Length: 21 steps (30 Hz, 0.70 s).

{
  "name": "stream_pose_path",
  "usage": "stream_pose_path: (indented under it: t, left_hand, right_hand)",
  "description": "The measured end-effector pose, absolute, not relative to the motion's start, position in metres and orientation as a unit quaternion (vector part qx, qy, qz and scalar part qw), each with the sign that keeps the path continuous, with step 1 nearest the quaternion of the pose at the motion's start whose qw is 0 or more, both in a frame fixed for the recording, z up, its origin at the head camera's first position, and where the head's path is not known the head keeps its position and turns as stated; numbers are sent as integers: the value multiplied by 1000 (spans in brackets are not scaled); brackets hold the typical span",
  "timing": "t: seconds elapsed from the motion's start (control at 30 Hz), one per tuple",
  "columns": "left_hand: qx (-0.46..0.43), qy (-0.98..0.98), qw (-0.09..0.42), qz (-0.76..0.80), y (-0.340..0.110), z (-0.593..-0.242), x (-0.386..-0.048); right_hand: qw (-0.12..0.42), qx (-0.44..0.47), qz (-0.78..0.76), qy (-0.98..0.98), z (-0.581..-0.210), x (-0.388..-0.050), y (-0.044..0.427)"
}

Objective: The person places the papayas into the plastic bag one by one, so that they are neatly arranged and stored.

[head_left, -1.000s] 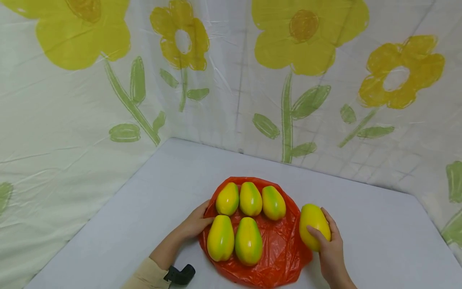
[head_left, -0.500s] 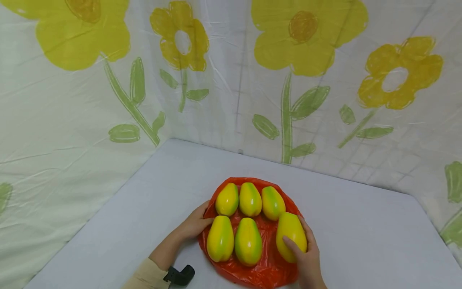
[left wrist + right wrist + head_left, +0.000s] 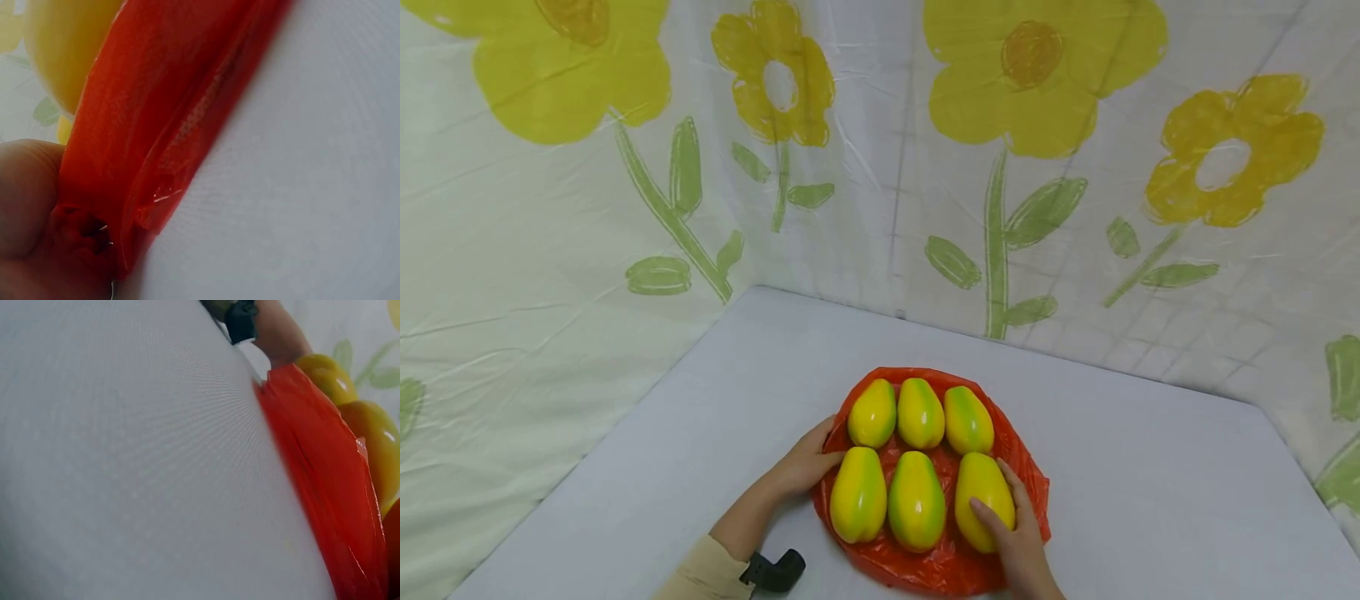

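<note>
A round spread of red plastic bag (image 3: 942, 573) lies on the table with raised edges; whatever it may cover is hidden. Three yellow-green papayas, one of them the upper middle papaya (image 3: 920, 414), form the far row. In the near row are the left papaya (image 3: 858, 495), the middle papaya (image 3: 916, 502) and the right papaya (image 3: 981, 492). My right hand (image 3: 1021, 537) grips the right papaya, thumb in front and fingers along its far side. At the left edge, my left hand (image 3: 808, 460) holds the red bag's rim, the thumb (image 3: 28, 194) over it in the left wrist view.
The white tabletop (image 3: 715, 400) extends around the red bag. A curtain (image 3: 865, 200) with yellow flowers hangs behind and to the left. A black device (image 3: 775, 572) is strapped at the left wrist, below a beige sleeve (image 3: 711, 571).
My right hand has carried its papaya leftward from beside the red bag's right edge to the right spot of the near row. The left hand and the other papayas have stayed put.
</note>
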<state>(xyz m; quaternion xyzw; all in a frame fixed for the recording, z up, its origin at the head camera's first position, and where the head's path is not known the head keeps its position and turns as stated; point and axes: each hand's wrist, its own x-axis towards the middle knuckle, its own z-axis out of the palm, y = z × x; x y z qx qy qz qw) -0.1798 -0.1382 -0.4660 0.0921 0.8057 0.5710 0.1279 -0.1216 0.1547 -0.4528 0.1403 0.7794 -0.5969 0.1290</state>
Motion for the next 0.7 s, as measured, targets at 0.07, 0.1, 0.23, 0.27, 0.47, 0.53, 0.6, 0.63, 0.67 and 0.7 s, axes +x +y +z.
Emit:
stream_pose_path:
  t: [0.07, 0.1, 0.23, 0.27, 0.47, 0.53, 0.6, 0.63, 0.67, 0.7]
  left_hand:
    - [91, 807, 127, 569, -138, -466, -180]
    - [90, 808, 127, 568, -138, -466, -180]
    - [88, 810, 124, 566, -138, -466, -180]
    - [87, 811, 123, 565, -138, -466, -180]
    - [85, 813, 122, 563, -139, -467, -181]
    - [87, 813, 123, 562, -139, -467, -181]
    - [88, 814, 123, 561, -139, -468, -181]
    - [89, 814, 123, 560, -139, -468, -181]
    - [90, 815, 122, 560, -139, -468, -181]
    - [91, 815, 122, 558, -139, -468, -180]
  right_hand:
    - [128, 137, -591, 785, -455, -122, 155]
    - [127, 136, -589, 786, -455, -122, 155]
    - [124, 135, -589, 787, -455, -122, 153]
    - [122, 132, -590, 787, -455, -121, 153]
    - [118, 120, -586, 793, -455, -119, 149]
    - [119, 118, -577, 799, -456, -119, 148]
    - [118, 115, -567, 807, -456, -118, 148]
    - [117, 115, -564, 809, -457, -118, 147]
    - [118, 115, -562, 810, -457, -117, 147]
    - [118, 117, -561, 811, -458, -117, 147]
